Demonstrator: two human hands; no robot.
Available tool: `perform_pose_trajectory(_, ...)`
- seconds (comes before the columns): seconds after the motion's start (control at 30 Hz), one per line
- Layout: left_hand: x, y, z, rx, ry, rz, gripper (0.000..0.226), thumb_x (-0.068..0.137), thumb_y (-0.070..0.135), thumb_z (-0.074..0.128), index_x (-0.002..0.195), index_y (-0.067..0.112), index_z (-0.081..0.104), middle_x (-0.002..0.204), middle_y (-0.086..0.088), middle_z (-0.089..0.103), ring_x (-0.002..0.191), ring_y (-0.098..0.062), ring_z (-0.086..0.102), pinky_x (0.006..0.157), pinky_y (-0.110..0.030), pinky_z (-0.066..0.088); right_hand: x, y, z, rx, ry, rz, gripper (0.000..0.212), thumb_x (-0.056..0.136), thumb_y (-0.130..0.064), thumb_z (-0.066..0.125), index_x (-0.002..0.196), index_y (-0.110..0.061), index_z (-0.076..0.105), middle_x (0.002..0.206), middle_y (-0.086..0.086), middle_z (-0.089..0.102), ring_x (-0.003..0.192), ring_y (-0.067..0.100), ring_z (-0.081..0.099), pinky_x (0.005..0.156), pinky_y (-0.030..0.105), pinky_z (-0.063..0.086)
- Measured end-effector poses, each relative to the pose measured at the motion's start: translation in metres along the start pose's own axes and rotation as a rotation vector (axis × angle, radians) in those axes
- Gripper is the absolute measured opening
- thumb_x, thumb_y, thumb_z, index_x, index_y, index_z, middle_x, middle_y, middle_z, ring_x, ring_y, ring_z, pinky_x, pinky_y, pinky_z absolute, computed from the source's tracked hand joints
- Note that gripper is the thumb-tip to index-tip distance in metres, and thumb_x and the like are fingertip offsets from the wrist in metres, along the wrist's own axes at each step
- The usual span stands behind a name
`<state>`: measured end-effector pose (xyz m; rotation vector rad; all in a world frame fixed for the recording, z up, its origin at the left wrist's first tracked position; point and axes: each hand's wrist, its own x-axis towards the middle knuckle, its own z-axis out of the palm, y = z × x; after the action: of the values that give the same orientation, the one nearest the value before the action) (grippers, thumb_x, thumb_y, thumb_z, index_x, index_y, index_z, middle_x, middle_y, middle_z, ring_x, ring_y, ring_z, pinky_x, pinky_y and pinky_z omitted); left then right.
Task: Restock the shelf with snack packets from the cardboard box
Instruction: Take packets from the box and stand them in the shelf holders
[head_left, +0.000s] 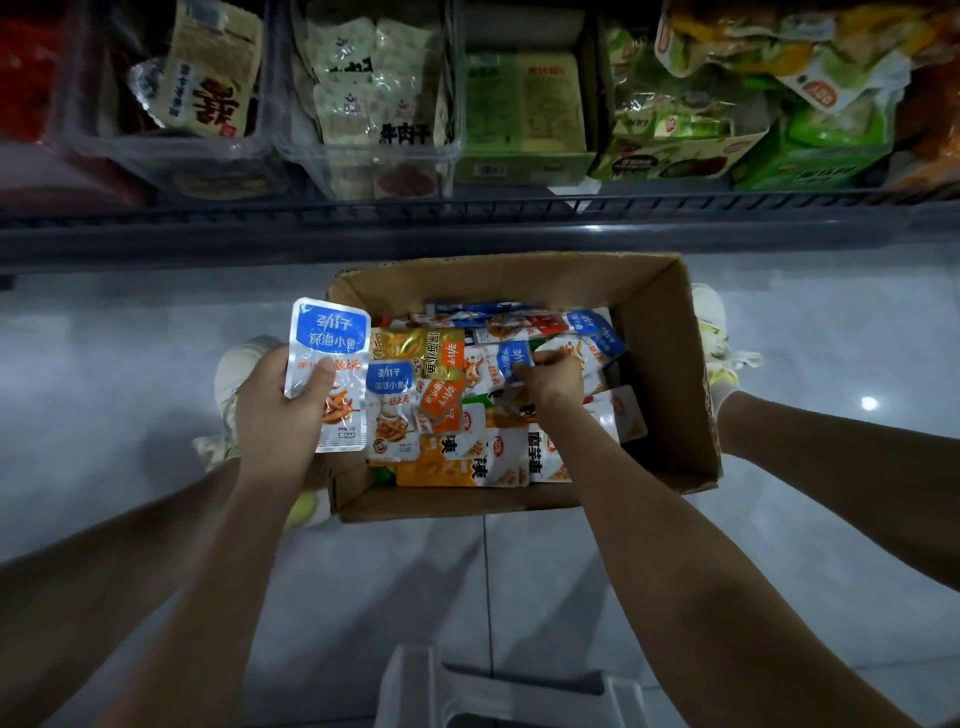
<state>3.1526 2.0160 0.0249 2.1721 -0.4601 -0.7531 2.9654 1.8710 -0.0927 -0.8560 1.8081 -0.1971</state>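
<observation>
White stool (498, 691) at 6 o'clock. Left hand (280, 410) grips blue fish-snack packet (328, 364); right hand (553, 382), 12 o'clock, pinches second blue packet (511, 358) in cardboard box (670, 364). Slick foil may slip.

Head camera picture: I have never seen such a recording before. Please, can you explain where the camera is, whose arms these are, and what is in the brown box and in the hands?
There is no machine here. A person wears one wide-angle camera on the head, so the picture looks down past both bare arms. The left hand holds a blue and silver packet at the left edge of the cardboard box. The box stands on the tiled floor. The right hand reaches into it and pinches a small blue packet among many mixed snack packets. Above the box is the shelf, where clear bins and green cartons hold other snacks.
</observation>
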Motion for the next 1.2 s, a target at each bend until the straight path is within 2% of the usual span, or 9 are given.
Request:
perform_pose_trajectory(0.13,-0.005,0.0,-0.002,-0.012,0.0,-0.018,0.017,0.092,0.029,0.06,0.107,0.021,0.061,0.106,-0.003,0.069,0.093,-0.021,0.068,0.084,-0.05,0.055,-0.01,0.007,-0.007,0.001,0.026,-0.026,0.024,0.082,-0.019,0.074,0.075,-0.024,0.051,0.1,0.007,0.067,0.097,0.025,0.063,0.087,0.045,0.054)
perform_pose_trajectory(0.37,-0.024,0.001,-0.005,-0.011,-0.041,0.01,0.015,0.092,0.027,0.06,0.106,0.022,0.062,0.106,-0.003,0.069,0.095,-0.024,0.066,0.085,-0.051,0.053,-0.051,0.008,-0.052,0.432,0.028,-0.002,0.021,0.088,0.0,0.062,0.105,-0.01,0.057,0.103,0.009,0.063,0.097,0.024,0.063,0.089,0.039,0.053)
perform_pose_trajectory(0.5,-0.035,0.005,-0.007,-0.012,-0.09,0.011,0.01,0.094,0.022,0.057,0.101,0.018,0.063,0.096,-0.003,0.068,0.089,-0.023,0.067,0.077,-0.039,0.054,-0.09,-0.005,-0.068,0.479,-0.273,-0.08,0.018,0.085,0.004,0.063,0.092,-0.012,0.059,0.083,0.009,0.068,0.065,0.015,0.066,0.058,0.027,0.054)
perform_pose_trajectory(0.6,-0.042,0.005,-0.011,-0.015,-0.144,-0.007,0.012,0.094,0.028,0.056,0.094,0.019,0.064,0.084,0.0,0.068,0.081,-0.021,0.065,0.068,-0.032,0.048,-0.115,-0.014,-0.05,0.365,-0.489,-0.151,0.015,0.082,0.002,0.068,0.091,-0.007,0.061,0.084,0.014,0.071,0.067,0.024,0.067,0.059,0.032,0.052)
perform_pose_trajectory(0.83,-0.038,-0.009,-0.027,-0.045,-0.257,-0.088,0.031,0.066,0.042,0.069,0.089,0.022,0.07,0.086,-0.001,0.074,0.082,-0.023,0.07,0.082,-0.053,0.054,-0.148,-0.022,0.012,0.271,-0.598,-0.284,0.014,0.084,0.0,0.068,0.082,-0.014,0.065,0.072,0.001,0.071,0.054,0.006,0.065,0.045,0.017,0.048)
perform_pose_trajectory(0.97,-0.023,-0.027,-0.041,-0.227,-0.082,-0.137,0.022,0.065,0.025,0.075,0.086,0.018,0.071,0.088,-0.01,0.073,0.082,-0.03,0.069,0.081,-0.056,0.054,-0.125,-0.014,0.024,0.252,-0.476,-0.222,0.021,0.086,-0.005,0.066,0.107,-0.008,0.065,0.092,0.001,0.067,0.074,0.009,0.064,0.058,0.017,0.052)
perform_pose_trajectory(1.03,-0.014,-0.027,-0.05,-0.378,0.046,-0.194,0.011,0.077,0.012,0.074,0.087,0.013,0.069,0.077,-0.005,0.073,0.07,-0.022,0.07,0.071,-0.043,0.06,-0.108,-0.009,0.031,0.199,-0.389,-0.191,0.025,0.088,-0.003,0.064,0.113,-0.008,0.062,0.102,0.004,0.066,0.085,0.014,0.062,0.062,0.017,0.05)
perform_pose_trajectory(1.1,-0.005,-0.028,-0.057,-0.464,0.129,-0.215,0.008,0.086,0.003,0.065,0.094,0.004,0.065,0.062,0.006,0.07,0.055,-0.008,0.067,0.053,-0.024,0.056,-0.094,-0.006,0.041,0.099,-0.35,-0.165,0.019,0.089,-0.008,0.065,0.107,-0.015,0.061,0.098,0.0,0.064,0.079,0.008,0.06,0.061,0.017,0.047)
perform_pose_trajectory(1.2,0.002,-0.028,-0.065,-0.546,0.19,-0.224,0.016,0.088,0.002,0.063,0.103,0.0,0.061,0.065,0.005,0.07,0.055,-0.006,0.066,0.049,-0.021,0.054,-0.082,-0.004,0.066,0.038,-0.36,-0.101,0.017,0.089,-0.007,0.064,0.091,-0.022,0.057,0.092,0.002,0.066,0.071,0.01,0.062,0.058,0.023,0.049)
